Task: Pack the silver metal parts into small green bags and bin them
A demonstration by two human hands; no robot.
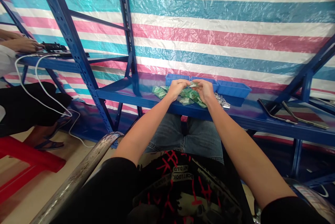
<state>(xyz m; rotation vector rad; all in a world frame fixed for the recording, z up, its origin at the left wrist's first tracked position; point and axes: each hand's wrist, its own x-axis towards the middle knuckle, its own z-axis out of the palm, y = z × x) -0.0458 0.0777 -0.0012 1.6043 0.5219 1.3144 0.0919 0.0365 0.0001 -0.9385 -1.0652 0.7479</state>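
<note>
The left hand (178, 88) and right hand (205, 89), fingertips nearly closed, pinched a small pale piece (193, 85) between them, green packets (186, 99) lying just beneath.

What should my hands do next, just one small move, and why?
I'd probably steady the small pale piece between your left hand and right hand before shifting either grip, since both hands' fingertips meet around it, above the green items.
</note>
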